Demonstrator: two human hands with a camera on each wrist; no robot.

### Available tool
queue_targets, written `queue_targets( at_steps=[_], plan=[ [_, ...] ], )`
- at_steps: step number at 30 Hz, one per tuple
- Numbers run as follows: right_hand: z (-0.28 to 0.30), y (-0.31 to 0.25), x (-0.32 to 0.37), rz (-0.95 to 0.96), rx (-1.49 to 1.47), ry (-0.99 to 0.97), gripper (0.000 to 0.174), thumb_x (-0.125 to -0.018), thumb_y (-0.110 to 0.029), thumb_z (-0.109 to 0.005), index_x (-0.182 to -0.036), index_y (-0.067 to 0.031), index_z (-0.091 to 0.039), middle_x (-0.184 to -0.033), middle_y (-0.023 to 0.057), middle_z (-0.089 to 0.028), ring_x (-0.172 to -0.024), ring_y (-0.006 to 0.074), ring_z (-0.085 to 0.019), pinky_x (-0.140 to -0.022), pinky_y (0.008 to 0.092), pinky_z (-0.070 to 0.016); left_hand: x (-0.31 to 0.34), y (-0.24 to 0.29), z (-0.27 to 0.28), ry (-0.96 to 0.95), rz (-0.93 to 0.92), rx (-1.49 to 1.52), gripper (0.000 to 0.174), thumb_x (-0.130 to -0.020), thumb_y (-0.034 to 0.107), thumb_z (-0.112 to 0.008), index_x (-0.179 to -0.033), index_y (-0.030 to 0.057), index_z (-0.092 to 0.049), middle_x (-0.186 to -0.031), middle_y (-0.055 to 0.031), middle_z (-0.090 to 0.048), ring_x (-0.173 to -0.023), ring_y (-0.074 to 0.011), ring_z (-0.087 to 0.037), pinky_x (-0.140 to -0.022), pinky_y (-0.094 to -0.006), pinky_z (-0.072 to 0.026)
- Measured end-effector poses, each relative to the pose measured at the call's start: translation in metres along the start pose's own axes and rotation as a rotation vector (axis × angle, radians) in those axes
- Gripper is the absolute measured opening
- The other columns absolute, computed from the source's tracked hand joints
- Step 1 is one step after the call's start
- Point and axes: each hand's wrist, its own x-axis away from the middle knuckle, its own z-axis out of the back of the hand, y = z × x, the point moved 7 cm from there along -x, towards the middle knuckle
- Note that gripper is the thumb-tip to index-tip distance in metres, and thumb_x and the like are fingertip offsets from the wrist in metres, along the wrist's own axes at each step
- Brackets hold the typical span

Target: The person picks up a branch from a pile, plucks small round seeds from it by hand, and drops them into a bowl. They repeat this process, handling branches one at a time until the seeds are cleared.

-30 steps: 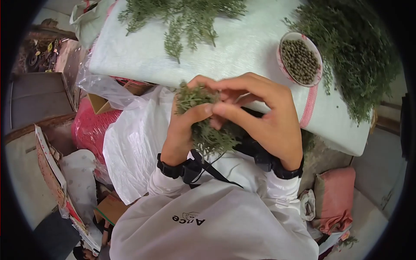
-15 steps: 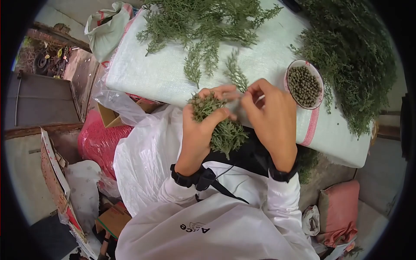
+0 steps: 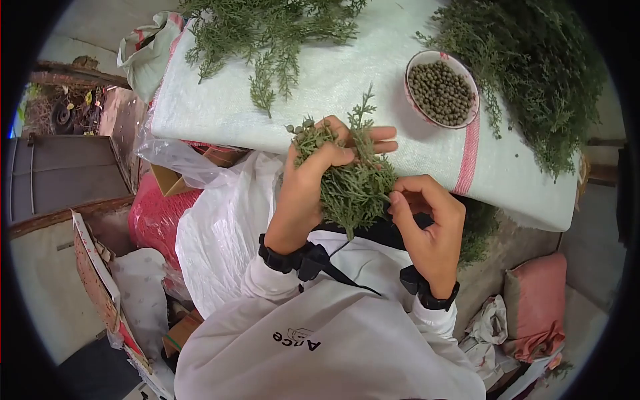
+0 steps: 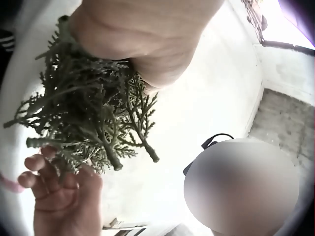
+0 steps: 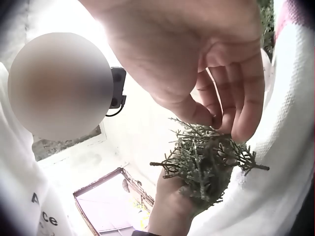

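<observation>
My left hand (image 3: 297, 193) grips a bunch of green conifer sprigs (image 3: 360, 190), its thumb across the stems and some fingers stretched out beyond it. Small round cones (image 3: 310, 132) show at the bunch's upper left end. A longer sprig stands up from the middle, towards the white sack. At the lower right edge of the bunch, my right hand (image 3: 433, 223) pinches a sprig's stem end between thumb and index finger. In the right wrist view, the fingertips (image 5: 241, 132) meet the greenery (image 5: 199, 167). Cut stem ends (image 4: 115, 162) stick out in the left wrist view.
A stuffed white sack (image 3: 200, 100) serves as the work surface. On it are a bowl (image 3: 413, 112) of round greenish cones (image 3: 440, 93), loose sprigs (image 3: 273, 40) and a large pile of greenery (image 3: 540, 80). White plastic sheeting (image 3: 223, 227) hangs at the left.
My right hand went up to the sack's edge beside a single sprig, then came down to the bunch's lower right. That sprig now overlaps the bunch in my left hand.
</observation>
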Motion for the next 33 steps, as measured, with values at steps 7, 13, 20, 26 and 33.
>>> queue_targets(
  at_steps=[7, 13, 20, 26, 33],
  plan=[
    [0.014, -0.003, 0.008, 0.081, 0.086, -0.035, 0.006, -0.081, 0.003, -0.064, -0.086, 0.0024, -0.059, -0.072, 0.0054, -0.06, -0.06, 0.0112, -0.058, -0.06, 0.023, -0.0462, 0.002, -0.015, -0.009, -0.008, 0.147, 0.121, 0.013, -0.085, 0.012, -0.05, -0.092, 0.0057, -0.041, -0.102, -0.0263, -0.063, -0.095, -0.0366, -0.065, -0.077, -0.0422, -0.0561],
    [0.023, 0.0, 0.005, 0.107, 0.127, -0.088, 0.008, -0.079, 0.002, -0.064, -0.086, 0.0006, -0.061, -0.073, 0.0104, -0.061, -0.061, 0.0216, -0.062, -0.057, 0.0278, -0.0485, -0.001, -0.021, -0.012, -0.05, 0.158, -0.044, 0.023, -0.081, 0.019, -0.056, -0.097, 0.0071, -0.044, -0.083, -0.0125, -0.059, -0.081, -0.0252, -0.062, -0.077, -0.0374, -0.0521],
    [0.059, -0.024, -0.041, 0.201, 0.455, -0.212, 0.012, -0.084, -0.005, -0.067, -0.092, 0.0029, -0.067, -0.07, 0.0118, -0.064, -0.057, 0.0188, -0.06, -0.056, 0.0277, -0.047, -0.001, -0.012, -0.017, -0.003, 0.148, -0.467, 0.026, -0.081, 0.018, -0.062, -0.098, 0.0005, -0.052, -0.073, -0.0077, -0.055, -0.071, -0.0184, -0.057, -0.067, -0.0316, -0.0486],
    [0.055, -0.033, -0.11, 0.588, 0.848, 0.088, 0.015, -0.08, -0.006, -0.069, -0.094, -0.0028, -0.069, -0.081, 0.0096, -0.065, -0.074, 0.0264, -0.06, -0.067, 0.0363, -0.0482, -0.005, -0.013, -0.017, -0.027, 0.024, -0.56, 0.025, -0.08, 0.012, -0.066, -0.098, -0.0016, -0.054, -0.075, -0.0096, -0.059, -0.076, -0.0177, -0.06, -0.072, -0.0305, -0.0502],
    [0.043, -0.013, -0.123, 0.607, 0.892, 0.048, 0.011, -0.075, -0.007, -0.068, -0.086, -0.0035, -0.067, -0.087, 0.0115, -0.064, -0.084, 0.0318, -0.057, -0.076, 0.0402, -0.0476, -0.005, -0.008, -0.023, -0.086, -0.063, -0.46, 0.027, -0.078, 0.002, -0.071, -0.098, -0.0013, -0.054, -0.078, -0.0104, -0.062, -0.079, -0.0178, -0.064, -0.075, -0.0307, -0.0528]
  ],
)
